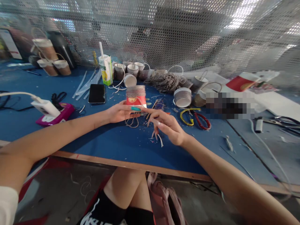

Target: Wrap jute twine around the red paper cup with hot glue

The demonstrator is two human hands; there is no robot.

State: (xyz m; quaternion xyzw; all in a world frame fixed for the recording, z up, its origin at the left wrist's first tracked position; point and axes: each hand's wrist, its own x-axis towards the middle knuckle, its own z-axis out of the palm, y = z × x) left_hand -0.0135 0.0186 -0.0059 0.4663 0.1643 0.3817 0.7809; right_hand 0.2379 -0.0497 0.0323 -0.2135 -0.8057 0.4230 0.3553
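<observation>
A red paper cup (138, 100), wound with grey-brown cord around its upper part, sits in the grasp of my left hand (119, 112). Something teal shows at a fingertip of that hand, against the cup's lower side. My right hand (167, 126) is just to the right, its index finger stretched to the cup's lower edge and its other fingers apart. A loop of thin cord (132, 123) hangs under the cup. Whether my right fingertip touches cord or only the cup I cannot tell. Scraps and a white strip (160, 140) lie below my right hand.
Behind the cup are a tangled cord heap (164, 82), cord-wrapped cups (182, 97), a drink carton (106, 70) and a phone (97, 93). Yellow-handled and red-handled scissors (202, 121) lie to the right. A purple power strip (65, 114) stands left. A perforated metal screen (164, 37) bounds the back.
</observation>
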